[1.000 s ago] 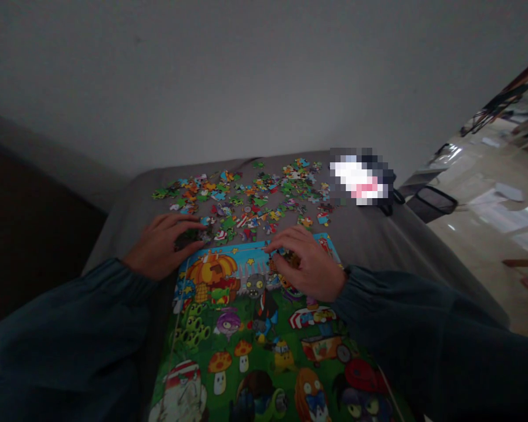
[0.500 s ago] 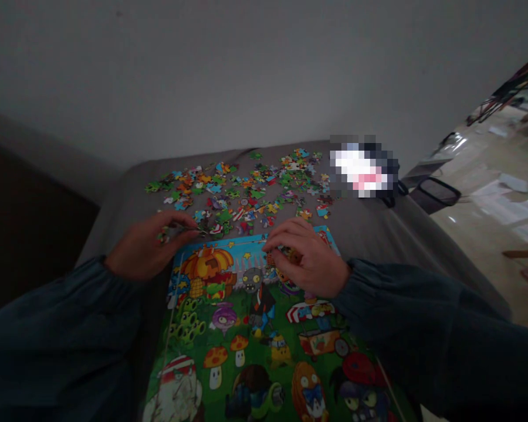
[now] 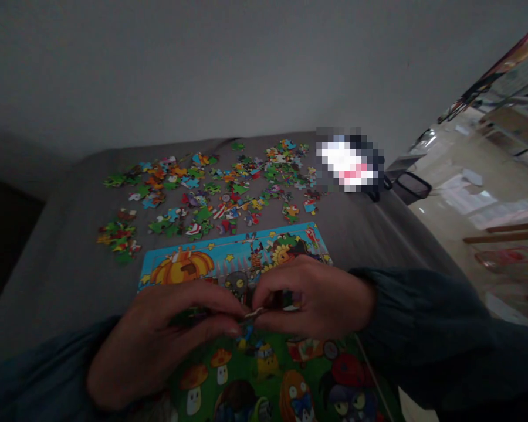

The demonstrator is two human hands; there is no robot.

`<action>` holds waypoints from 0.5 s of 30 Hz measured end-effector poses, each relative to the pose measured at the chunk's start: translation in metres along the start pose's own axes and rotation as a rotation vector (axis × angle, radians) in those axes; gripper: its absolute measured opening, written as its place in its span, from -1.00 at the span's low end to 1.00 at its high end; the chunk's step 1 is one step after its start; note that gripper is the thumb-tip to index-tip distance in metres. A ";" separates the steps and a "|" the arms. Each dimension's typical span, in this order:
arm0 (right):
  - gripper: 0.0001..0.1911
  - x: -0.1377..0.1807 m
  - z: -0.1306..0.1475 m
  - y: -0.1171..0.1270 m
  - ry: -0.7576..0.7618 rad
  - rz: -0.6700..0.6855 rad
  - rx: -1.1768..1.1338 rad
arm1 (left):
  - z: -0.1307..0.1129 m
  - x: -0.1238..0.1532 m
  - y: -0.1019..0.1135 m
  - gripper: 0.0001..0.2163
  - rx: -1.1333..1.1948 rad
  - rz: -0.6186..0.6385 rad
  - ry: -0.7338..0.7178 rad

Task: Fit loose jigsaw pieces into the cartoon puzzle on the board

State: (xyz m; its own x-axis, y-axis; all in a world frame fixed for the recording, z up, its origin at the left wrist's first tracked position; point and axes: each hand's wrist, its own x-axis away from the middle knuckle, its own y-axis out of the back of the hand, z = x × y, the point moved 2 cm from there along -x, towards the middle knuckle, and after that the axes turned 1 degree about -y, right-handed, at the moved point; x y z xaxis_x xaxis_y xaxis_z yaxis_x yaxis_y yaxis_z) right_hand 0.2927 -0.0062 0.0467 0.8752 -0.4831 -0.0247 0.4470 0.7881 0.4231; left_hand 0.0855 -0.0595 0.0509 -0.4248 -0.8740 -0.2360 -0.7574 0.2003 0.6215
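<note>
My left hand (image 3: pixel 171 334) and my right hand (image 3: pixel 312 299) meet above the middle of a cartoon puzzle board (image 3: pixel 229 363). Between their fingertips is a small puzzle piece (image 3: pixel 254 314), seen nearly edge-on, so its picture is hidden. Thumb and fingers of both hands are pinched on it. The board shows a pumpkin, mushrooms and zombie figures on green ground under a blue strip of sky. My hands cover part of its upper half. Beyond the board's far edge lie many loose puzzle pieces (image 3: pixel 202 193) in a wide scatter.
A grey cloth surface (image 3: pixel 70 234) carries the board and pieces. A separate cluster of pieces (image 3: pixel 119 235) lies left of the board. At the back right is a pixelated lit object (image 3: pixel 349 163), with dark-framed glasses or a strap loop (image 3: pixel 413 185) beside it. A wall (image 3: pixel 202 70) rises behind.
Both hands have come together and back toward me over the board. My left hand has left the loose pieces, and a piece is now between both hands. The view has shifted slightly.
</note>
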 end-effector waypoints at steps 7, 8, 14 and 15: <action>-0.91 0.008 -0.005 0.071 0.031 -0.132 0.215 | 0.022 0.000 0.006 -0.80 -0.397 0.060 -0.271; -0.89 0.008 -0.009 0.078 0.021 -0.174 0.232 | 0.023 -0.001 0.006 -0.78 -0.430 0.091 -0.291; -0.80 0.004 -0.023 0.079 0.037 -0.282 0.320 | 0.009 -0.006 -0.002 -0.55 -0.602 0.253 -0.304; -0.70 0.003 -0.023 0.077 0.061 -0.289 0.347 | 0.006 -0.008 -0.007 -0.52 -0.621 0.258 -0.301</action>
State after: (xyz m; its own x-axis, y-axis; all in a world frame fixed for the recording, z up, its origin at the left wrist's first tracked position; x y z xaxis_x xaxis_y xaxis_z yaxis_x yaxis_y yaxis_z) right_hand 0.3337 0.0620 0.0583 0.7378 -0.6328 -0.2350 0.5949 0.4450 0.6693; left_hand 0.0912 -0.0511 0.0438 -0.7369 -0.6557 -0.1644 -0.2326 0.0177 0.9724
